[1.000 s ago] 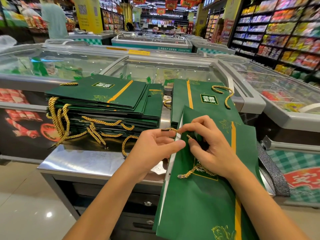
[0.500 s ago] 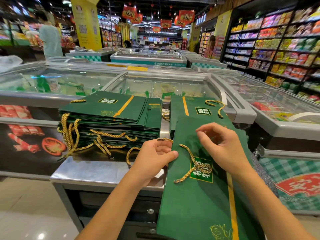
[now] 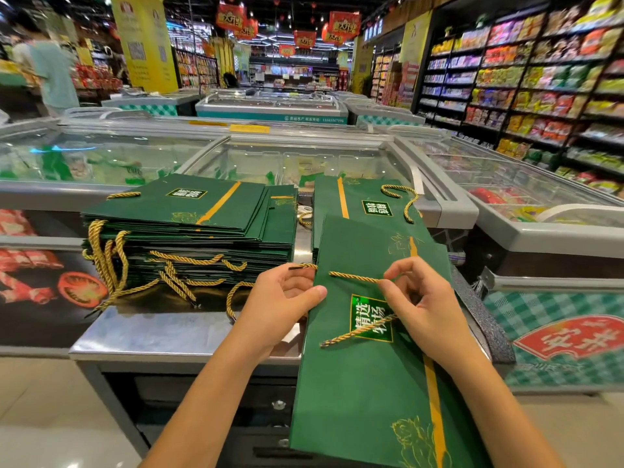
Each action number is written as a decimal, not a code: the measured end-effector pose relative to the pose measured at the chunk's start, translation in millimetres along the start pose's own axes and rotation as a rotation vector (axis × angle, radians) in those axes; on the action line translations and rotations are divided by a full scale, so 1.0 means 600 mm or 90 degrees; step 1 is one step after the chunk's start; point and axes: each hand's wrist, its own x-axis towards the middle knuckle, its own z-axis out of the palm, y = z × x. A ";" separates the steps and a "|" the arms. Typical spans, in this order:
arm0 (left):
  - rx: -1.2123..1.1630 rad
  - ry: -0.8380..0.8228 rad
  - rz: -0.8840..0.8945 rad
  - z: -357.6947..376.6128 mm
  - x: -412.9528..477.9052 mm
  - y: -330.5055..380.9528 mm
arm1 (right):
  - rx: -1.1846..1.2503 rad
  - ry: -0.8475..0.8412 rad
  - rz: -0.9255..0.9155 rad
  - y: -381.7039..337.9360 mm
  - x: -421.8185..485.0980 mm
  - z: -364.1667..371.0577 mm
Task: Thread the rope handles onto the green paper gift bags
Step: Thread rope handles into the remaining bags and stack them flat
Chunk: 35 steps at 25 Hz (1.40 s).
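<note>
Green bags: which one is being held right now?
The nearest bag, lower right: the left hand grips its side and the right hand pinches its rope. The others lie flat in stacks.

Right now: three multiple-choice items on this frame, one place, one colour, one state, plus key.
1. Where is the tall stack of bags? A) left of the held bag B) right of it C) on the floor
2. What colour is the rope? A) red B) gold C) white
3. What is the right hand doing? A) lying flat B) pinching the rope C) hanging idle
Key: 1 A, it sits left of the held bag; 2 B, its strands are gold; 3 B, thumb and forefinger close on the rope.
</note>
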 end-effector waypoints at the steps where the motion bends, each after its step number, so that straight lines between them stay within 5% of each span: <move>1: 0.000 -0.004 0.002 0.000 0.000 -0.001 | 0.011 0.010 0.010 0.000 0.000 -0.001; 15: -0.008 -0.009 -0.007 0.004 -0.008 0.009 | 0.158 0.035 0.058 -0.006 -0.007 -0.009; 23: -0.003 -0.008 -0.006 0.005 -0.008 0.009 | 0.062 -0.011 0.041 -0.010 -0.008 -0.011; 35: 0.056 -0.029 -0.017 0.007 -0.009 0.010 | 0.110 0.103 0.055 -0.007 -0.006 -0.007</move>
